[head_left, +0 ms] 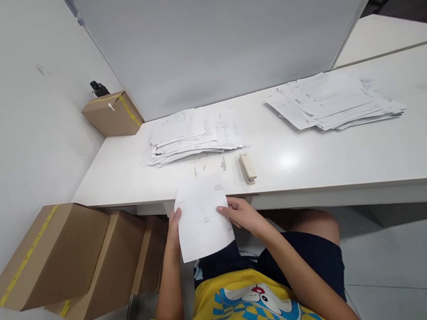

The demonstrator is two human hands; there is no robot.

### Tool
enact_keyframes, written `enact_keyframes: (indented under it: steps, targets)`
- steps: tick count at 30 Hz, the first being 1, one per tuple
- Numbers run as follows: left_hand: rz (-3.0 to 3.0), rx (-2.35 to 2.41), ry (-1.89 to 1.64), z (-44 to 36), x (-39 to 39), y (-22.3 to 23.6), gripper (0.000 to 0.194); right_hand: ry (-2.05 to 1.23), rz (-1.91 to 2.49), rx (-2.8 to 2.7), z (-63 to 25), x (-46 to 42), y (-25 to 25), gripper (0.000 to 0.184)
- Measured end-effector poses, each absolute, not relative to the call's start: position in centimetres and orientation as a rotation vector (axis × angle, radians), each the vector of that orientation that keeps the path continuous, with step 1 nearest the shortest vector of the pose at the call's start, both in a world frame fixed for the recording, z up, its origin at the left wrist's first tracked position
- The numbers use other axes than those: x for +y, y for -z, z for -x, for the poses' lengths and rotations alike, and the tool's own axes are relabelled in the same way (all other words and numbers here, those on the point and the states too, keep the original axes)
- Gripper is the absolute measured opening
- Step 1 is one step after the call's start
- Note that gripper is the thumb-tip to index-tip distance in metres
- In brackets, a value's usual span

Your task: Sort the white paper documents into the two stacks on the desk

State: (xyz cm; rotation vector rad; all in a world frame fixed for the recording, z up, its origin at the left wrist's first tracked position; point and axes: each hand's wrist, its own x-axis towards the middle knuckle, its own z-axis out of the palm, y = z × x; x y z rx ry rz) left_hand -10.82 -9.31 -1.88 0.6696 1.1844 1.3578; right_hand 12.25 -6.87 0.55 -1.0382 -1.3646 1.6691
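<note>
White paper with faint print is held over my lap at the table's front edge; I cannot tell whether it is one sheet or several. My left hand grips its left edge, thumb on top. On the opposite edge, my right hand pinches it with the thumb above and the fingers partly hidden beneath. A cream stapler lies on the table just beyond my right hand. Farther back, a stack of papers sits ahead of the held paper. Another loose paper stack rests to the right.
The white table runs across in front of me, with a whiteboard standing along its back. A taped cardboard box stands at the far left corner. Several larger cardboard boxes are on the left, beside the table.
</note>
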Motion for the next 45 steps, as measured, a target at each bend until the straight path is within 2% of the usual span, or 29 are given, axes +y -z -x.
enact_keyframes:
  steps: [5,7,9,13,16,20,23,26,31,33,35,38,40,42,45]
  targets:
    - [-0.892,1.346,-1.334,13.2,-8.5,0.5,0.059,-1.554,0.909,-1.577,-13.0,-6.8,-1.7,0.034]
    - [-1.042,1.339,-1.384,14.1,-7.4,-0.6,0.067,-1.285,1.002,-1.741,-13.2,-6.3,-3.0,0.037]
    - [-1.237,1.336,-1.538,14.7,-6.1,-2.1,0.081,-0.864,1.092,-1.906,-13.2,-5.5,-5.0,0.036]
    - [-1.724,1.457,-1.829,14.6,-3.7,-4.9,0.104,-0.086,1.138,-2.073,-12.8,-3.5,-9.3,0.022]
    - [-1.97,1.41,-1.613,14.4,-1.6,-5.9,0.115,0.175,1.108,-2.142,-12.1,-2.3,-11.4,0.021]
    - [-1.847,1.245,-1.531,14.8,2.0,-4.8,0.122,0.282,1.048,-2.165,-11.2,-1.9,-12.9,0.024]
    - [-1.77,1.174,-1.51,15.3,4.0,-3.4,0.12,0.299,1.008,-2.184,-10.8,-1.9,-13.3,0.026]
    - [-1.763,1.225,-1.377,15.7,4.8,-2.6,0.108,0.28,0.979,-2.244,-10.4,-1.2,-12.8,0.026]
    - [-1.761,1.267,-1.174,16.0,4.7,-2.4,0.075,0.166,1.036,-2.227,-10.2,0.2,-11.0,0.027]
    - [-1.684,1.317,-1.212,16.1,4.7,-2.1,0.058,0.116,1.064,-2.134,-10.7,0.4,-10.4,0.025]
    - [-1.586,1.324,-1.297,16.2,4.8,-1.7,0.05,0.045,1.114,-1.949,-11.4,0.3,-9.4,0.033]
    - [-1.504,1.3,-1.302,16.3,5.0,-1.4,0.047,-0.181,1.211,-1.578,-11.9,0.4,-6.8,0.061]
    - [-1.459,1.309,-1.243,16.3,5.2,-1.2,0.047,-0.407,1.234,-1.38,-11.6,0.6,-4.6,0.072]
    - [-1.408,1.302,-1.231,16.4,5.3,-1.1,0.049,-0.622,1.219,-1.243,-10.8,0.9,-2.6,0.071]
    - [-1.361,1.3,-1.289,16.4,5.3,-0.9,0.052,-0.907,1.166,-1.138,-9.7,1.5,-0.9,0.05]
